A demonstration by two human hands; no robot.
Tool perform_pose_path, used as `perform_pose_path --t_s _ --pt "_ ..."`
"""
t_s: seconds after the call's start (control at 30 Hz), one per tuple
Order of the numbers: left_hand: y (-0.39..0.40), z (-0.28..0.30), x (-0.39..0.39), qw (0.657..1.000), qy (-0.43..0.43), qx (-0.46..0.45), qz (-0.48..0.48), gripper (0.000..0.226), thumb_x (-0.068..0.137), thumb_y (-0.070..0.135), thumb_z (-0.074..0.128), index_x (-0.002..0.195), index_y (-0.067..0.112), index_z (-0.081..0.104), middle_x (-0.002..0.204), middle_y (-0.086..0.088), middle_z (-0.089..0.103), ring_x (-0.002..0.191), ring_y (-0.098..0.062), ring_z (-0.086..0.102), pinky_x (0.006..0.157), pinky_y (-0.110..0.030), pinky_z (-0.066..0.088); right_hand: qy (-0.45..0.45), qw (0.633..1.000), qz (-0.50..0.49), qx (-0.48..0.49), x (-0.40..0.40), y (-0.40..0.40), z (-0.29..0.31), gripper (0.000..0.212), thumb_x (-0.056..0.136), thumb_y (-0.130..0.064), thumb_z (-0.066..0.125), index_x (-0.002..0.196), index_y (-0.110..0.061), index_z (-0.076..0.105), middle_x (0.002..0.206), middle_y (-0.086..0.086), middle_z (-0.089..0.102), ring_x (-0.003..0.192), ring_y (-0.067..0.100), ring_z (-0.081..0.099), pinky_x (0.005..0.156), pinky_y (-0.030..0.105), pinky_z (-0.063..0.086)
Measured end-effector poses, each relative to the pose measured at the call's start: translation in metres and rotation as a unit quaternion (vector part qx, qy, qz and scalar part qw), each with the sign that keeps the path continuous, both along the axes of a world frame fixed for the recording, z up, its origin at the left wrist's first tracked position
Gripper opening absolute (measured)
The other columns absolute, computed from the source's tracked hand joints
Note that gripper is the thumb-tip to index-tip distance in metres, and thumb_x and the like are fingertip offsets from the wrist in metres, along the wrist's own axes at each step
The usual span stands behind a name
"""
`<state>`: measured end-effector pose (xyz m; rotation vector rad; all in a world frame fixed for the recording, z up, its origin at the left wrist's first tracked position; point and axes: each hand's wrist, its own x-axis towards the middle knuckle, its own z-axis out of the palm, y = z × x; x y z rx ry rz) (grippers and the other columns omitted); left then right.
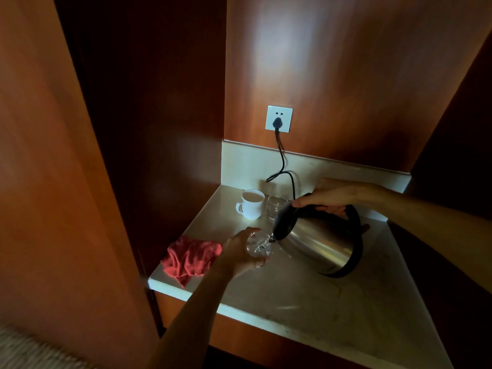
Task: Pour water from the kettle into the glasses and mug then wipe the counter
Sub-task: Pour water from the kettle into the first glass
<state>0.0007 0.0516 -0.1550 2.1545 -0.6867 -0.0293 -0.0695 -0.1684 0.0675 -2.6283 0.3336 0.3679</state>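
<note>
The kettle [319, 241] hangs tilted at centre right of the frame, above the counter [332, 302], its spout dipped to the rim of a glass [258, 246]. Our right hand [332, 195] is clenched round the black handle on top. Our left hand [239, 251] wraps the glass from the left side; whether it rests on the counter or is lifted we cannot tell. Water seems to be entering it, though the glare makes the level hard to read.

Just behind, toward the wall, stand a mug [251, 203] and a second glass [277, 206], side by side. A red cloth [190, 258] lies crumpled at the counter's left edge, close to our left wrist. A cord [281, 158] runs from the socket [278, 118] down behind the kettle.

Risks, as we judge them: tipping too steeply could overshoot the narrow glass and splash our fingers, a scald if the water is hot. With the level unclear, overfilling is likely.
</note>
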Motion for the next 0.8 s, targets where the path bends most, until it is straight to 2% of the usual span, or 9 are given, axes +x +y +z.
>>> perform_pose_path --t_s 0.23,0.53,0.8 --pt "-0.0007 -0.0026 0.0015 1.0 -0.002 0.001 0.0 0.087 0.05 0.05 0.085 0.128 0.044 0.047 0.111 0.015 0.067 0.095 -0.002 0.066 0.084 -0.029 0.057 0.003 1.0 0.019 -0.004 0.0054 -0.0045 -0.0006 0.059 0.076 -0.068 0.071 0.061 -0.013 0.054 0.052 0.003 0.046 0.039 0.015 0.038 0.044 0.022 0.033" --pt "-0.0001 -0.002 0.0009 1.0 -0.003 -0.002 -0.006 0.089 0.051 0.049 0.087 0.13 0.045 0.047 0.116 0.014 0.066 0.098 -0.003 0.065 0.09 -0.027 0.055 0.014 0.999 0.04 -0.008 0.0087 -0.0035 0.0013 0.059 0.081 -0.066 0.07 0.059 -0.014 0.053 0.05 0.002 0.043 0.036 0.014 0.035 0.042 0.021 0.03" --pt "0.0006 -0.0021 0.001 1.0 -0.001 -0.005 -0.006 0.089 0.05 0.043 0.089 0.129 0.044 0.049 0.115 0.013 0.067 0.093 -0.001 0.066 0.085 -0.02 0.055 0.018 0.998 0.059 -0.003 0.0086 -0.0037 0.0046 0.059 0.082 -0.064 0.07 0.055 -0.015 0.052 0.048 0.003 0.042 0.037 0.016 0.034 0.044 0.024 0.031"
